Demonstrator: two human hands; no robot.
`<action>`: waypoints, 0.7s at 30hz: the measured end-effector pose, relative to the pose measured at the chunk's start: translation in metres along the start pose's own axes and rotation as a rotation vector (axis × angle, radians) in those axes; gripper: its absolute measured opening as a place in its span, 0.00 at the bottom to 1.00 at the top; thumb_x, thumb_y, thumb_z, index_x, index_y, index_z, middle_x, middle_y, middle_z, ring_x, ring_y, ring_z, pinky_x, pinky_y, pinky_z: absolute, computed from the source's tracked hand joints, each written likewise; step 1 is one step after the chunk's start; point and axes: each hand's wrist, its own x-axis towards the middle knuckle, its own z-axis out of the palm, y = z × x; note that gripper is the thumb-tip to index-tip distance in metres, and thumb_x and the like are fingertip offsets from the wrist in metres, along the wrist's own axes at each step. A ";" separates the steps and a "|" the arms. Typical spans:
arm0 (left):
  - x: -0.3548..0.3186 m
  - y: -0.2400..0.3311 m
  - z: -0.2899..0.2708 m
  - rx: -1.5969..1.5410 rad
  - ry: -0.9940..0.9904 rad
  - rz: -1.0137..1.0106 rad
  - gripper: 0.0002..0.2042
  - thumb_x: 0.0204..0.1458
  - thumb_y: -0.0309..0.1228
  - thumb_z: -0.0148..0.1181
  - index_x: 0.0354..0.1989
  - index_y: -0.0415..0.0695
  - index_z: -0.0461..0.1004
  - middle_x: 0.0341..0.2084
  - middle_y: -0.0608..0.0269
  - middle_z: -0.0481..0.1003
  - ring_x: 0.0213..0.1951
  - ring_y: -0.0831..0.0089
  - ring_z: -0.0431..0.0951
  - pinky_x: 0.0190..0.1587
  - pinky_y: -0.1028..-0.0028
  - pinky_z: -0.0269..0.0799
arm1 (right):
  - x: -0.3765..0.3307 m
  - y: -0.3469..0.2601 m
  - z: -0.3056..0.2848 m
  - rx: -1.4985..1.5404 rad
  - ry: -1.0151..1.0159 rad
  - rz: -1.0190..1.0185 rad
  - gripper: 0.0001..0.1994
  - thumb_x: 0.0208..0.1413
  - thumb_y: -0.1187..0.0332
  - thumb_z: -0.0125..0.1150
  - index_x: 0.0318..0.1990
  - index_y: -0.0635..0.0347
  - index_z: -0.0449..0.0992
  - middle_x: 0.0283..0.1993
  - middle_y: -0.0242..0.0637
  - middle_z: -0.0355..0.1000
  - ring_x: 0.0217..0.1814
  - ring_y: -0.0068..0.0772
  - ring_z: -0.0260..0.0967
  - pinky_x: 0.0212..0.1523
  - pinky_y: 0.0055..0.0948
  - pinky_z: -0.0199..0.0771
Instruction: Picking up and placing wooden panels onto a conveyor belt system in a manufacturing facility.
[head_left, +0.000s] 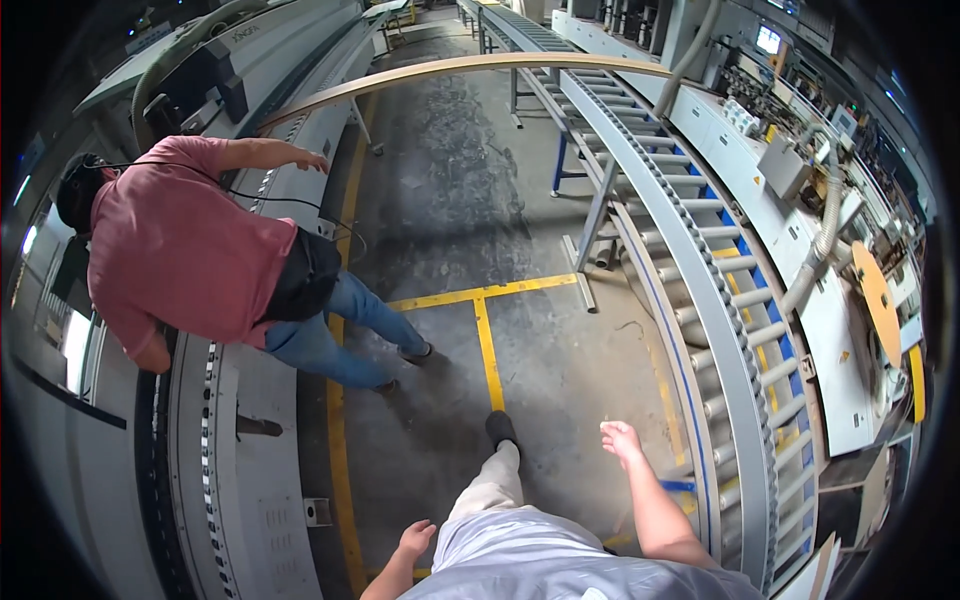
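Hands are seen empty: the right hand point(622, 440) is held loosely open, fingers spread, over the concrete floor point(560, 370), just beside the roller conveyor point(735, 330) on its right. The left hand point(416, 540) hangs relaxed and open near a yellow floor line point(345, 500). Ahead to the left, a person in a pink shirt point(175, 250) is seen leaning over a machine point(240, 470).

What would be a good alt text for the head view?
Both hands, left hand and right hand, hang empty over a concrete floor beside a roller conveyor. A co-worker in a pink shirt holds a long wooden strip.
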 end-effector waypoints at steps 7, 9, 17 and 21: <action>0.108 0.108 -0.023 0.244 -0.073 -0.017 0.25 0.50 0.44 0.55 0.51 0.38 0.70 0.47 0.51 0.73 0.50 0.62 0.73 0.51 0.69 0.67 | 0.071 -0.138 0.035 -0.074 0.028 -0.156 0.12 0.55 0.64 0.57 0.44 0.59 0.73 0.39 0.31 0.71 0.35 0.21 0.67 0.36 0.21 0.72; 0.137 0.180 -0.031 0.251 -0.061 0.083 0.24 0.51 0.44 0.55 0.50 0.38 0.71 0.46 0.51 0.74 0.49 0.62 0.73 0.51 0.68 0.67 | 0.088 -0.171 0.030 -0.070 0.099 -0.213 0.12 0.55 0.63 0.58 0.44 0.58 0.73 0.37 0.30 0.70 0.34 0.21 0.66 0.35 0.20 0.71; 0.203 0.417 -0.031 -0.168 0.087 0.454 0.23 0.54 0.38 0.55 0.56 0.40 0.65 0.42 0.56 0.76 0.44 0.68 0.75 0.48 0.73 0.67 | 0.160 -0.273 -0.054 -0.030 0.420 -0.521 0.10 0.56 0.71 0.56 0.44 0.63 0.73 0.36 0.29 0.70 0.34 0.17 0.65 0.36 0.17 0.67; 0.222 0.442 -0.013 -0.036 0.158 0.361 0.23 0.54 0.37 0.54 0.57 0.40 0.64 0.41 0.55 0.76 0.45 0.67 0.75 0.49 0.72 0.67 | 0.199 -0.347 -0.097 -0.137 0.603 -0.738 0.16 0.56 0.75 0.53 0.52 0.67 0.67 0.48 0.41 0.70 0.49 0.30 0.68 0.51 0.28 0.67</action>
